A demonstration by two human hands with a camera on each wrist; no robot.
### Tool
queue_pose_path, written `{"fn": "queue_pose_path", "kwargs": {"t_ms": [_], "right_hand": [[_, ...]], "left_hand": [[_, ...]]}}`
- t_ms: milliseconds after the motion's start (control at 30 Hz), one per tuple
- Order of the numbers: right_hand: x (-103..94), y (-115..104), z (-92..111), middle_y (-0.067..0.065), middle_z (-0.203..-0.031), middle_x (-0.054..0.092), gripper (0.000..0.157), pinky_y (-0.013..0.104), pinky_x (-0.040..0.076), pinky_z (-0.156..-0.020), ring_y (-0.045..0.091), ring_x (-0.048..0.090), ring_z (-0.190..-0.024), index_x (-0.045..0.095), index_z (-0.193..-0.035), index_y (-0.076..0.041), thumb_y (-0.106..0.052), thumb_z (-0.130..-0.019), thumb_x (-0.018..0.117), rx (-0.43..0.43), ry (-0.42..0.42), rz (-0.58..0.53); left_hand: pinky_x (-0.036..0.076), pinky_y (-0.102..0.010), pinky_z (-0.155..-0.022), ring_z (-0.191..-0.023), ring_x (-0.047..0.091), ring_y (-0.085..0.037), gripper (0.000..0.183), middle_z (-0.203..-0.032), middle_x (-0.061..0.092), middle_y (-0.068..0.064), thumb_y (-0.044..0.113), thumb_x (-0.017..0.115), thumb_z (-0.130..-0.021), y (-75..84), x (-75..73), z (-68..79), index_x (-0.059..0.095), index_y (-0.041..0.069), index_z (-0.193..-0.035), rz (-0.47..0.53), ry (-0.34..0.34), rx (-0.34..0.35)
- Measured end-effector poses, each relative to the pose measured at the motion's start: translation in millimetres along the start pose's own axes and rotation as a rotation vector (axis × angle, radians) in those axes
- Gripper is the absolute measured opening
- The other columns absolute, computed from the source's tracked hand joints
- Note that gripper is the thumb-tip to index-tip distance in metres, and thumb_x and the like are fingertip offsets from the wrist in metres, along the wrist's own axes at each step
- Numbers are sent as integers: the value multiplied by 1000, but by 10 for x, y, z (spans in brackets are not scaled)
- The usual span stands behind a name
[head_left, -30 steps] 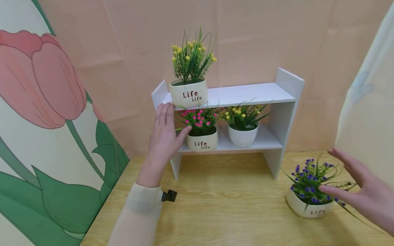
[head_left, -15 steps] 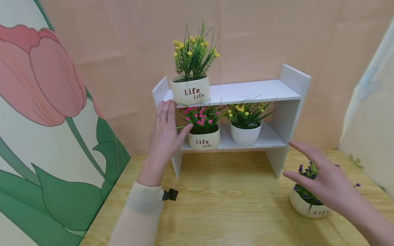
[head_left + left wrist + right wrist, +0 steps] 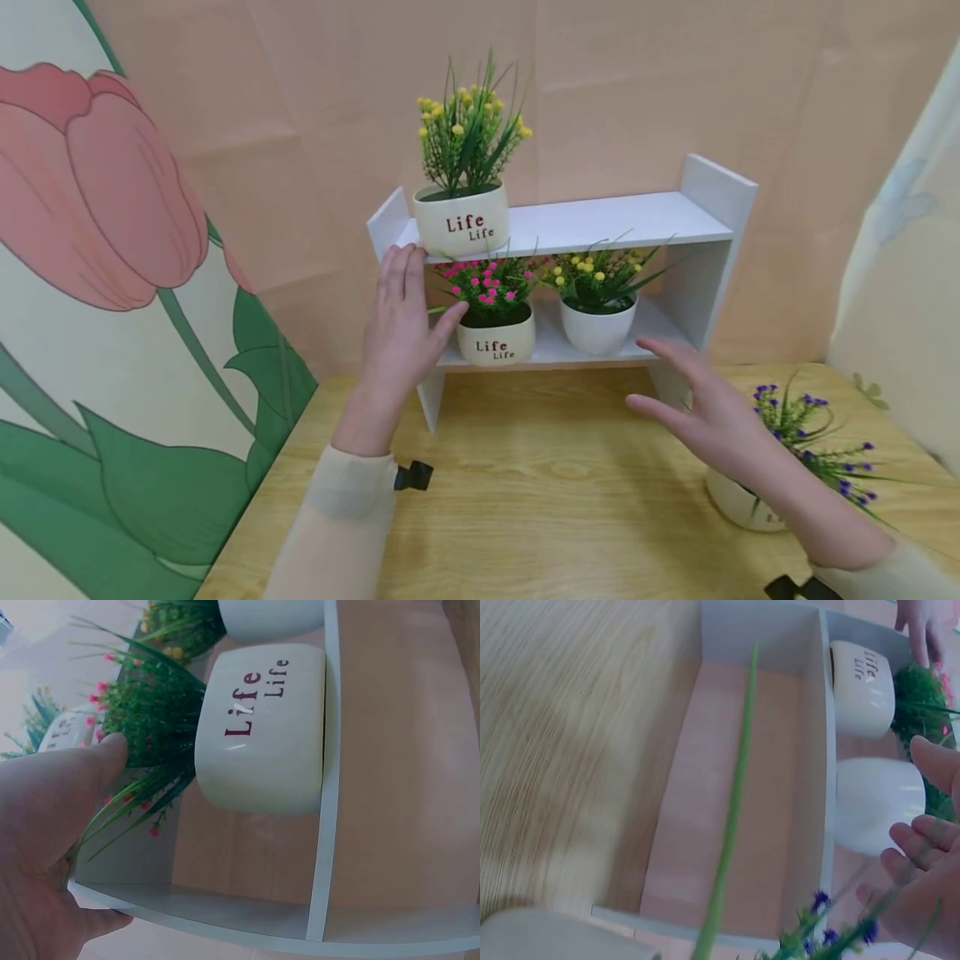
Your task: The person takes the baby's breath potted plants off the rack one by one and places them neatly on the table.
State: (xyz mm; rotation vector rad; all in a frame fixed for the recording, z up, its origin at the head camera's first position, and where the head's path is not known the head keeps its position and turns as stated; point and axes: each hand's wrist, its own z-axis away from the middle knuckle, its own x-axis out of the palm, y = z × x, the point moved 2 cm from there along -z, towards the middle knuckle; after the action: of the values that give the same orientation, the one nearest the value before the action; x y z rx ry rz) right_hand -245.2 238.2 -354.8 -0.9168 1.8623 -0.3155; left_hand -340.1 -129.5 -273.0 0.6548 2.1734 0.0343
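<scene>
My left hand (image 3: 401, 325) rests against the left end of a white two-tier shelf (image 3: 622, 223), its fingers straight at the upper board's corner and its thumb spread. Close to that thumb, a cream "Life" pot (image 3: 495, 343) with pink flowers stands on the lower board. To its right is a plain white pot (image 3: 598, 330) with yellow flowers. My right hand (image 3: 712, 417) hangs in front of the lower board's right part, thumb and fingers apart, holding nothing. In the right wrist view, its fingers (image 3: 915, 844) overlap the white pot.
A cream pot (image 3: 461, 223) with taller yellow flowers stands on the upper board's left end. Another cream pot (image 3: 738, 500), with purple flowers, sits on the wooden table (image 3: 525, 500) at right, partly behind my right forearm. A pink cloth wall (image 3: 615, 100) backs the shelf.
My right hand has moved left from over the purple-flowered pot to the front of the shelf near the white pot. The left hand has stayed at the shelf's left end.
</scene>
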Motion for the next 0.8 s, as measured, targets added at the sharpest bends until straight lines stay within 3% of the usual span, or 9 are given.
{"fn": "queue_pose_path", "kwargs": {"t_ms": [200, 400, 633, 800], "right_hand": [[107, -60, -69, 24, -171, 41, 79, 83, 34, -114, 57, 36, -154, 42, -170, -13, -34, -104, 81, 63, -41, -16], [231, -80, -120, 21, -172, 42, 78, 79, 35, -117, 51, 36, -157, 41, -171, -13, -36, -106, 78, 74, -44, -22], [282, -83, -154, 22, -171, 42, 77, 78, 35, -118, 51, 36, -157, 40, -170, -9, -37, -108, 75, 93, -22, -21], [260, -56, -227, 27, -171, 39, 85, 78, 36, -117, 54, 35, -156, 36, -171, -3, -38, -106, 78, 125, 26, -29]], "left_hand": [[14, -47, -137, -170, 5, -28, 95, -178, 25, -14, 49, 76, -104, -14, 8, 8, 25, 5, -172, 1, 15, 13], [14, -47, -137, -170, 6, -28, 96, -178, 26, -14, 48, 77, -104, -16, 8, 21, 25, 5, -172, 2, 15, 12], [16, -48, -137, -170, 5, -28, 96, -178, 25, -13, 50, 76, -104, -10, 14, 24, 24, 6, -172, 1, 14, 16], [17, -49, -136, -170, 4, -26, 96, -179, 24, -12, 50, 75, -105, -1, 2, 11, 24, 7, -173, 0, 12, 8]]}}
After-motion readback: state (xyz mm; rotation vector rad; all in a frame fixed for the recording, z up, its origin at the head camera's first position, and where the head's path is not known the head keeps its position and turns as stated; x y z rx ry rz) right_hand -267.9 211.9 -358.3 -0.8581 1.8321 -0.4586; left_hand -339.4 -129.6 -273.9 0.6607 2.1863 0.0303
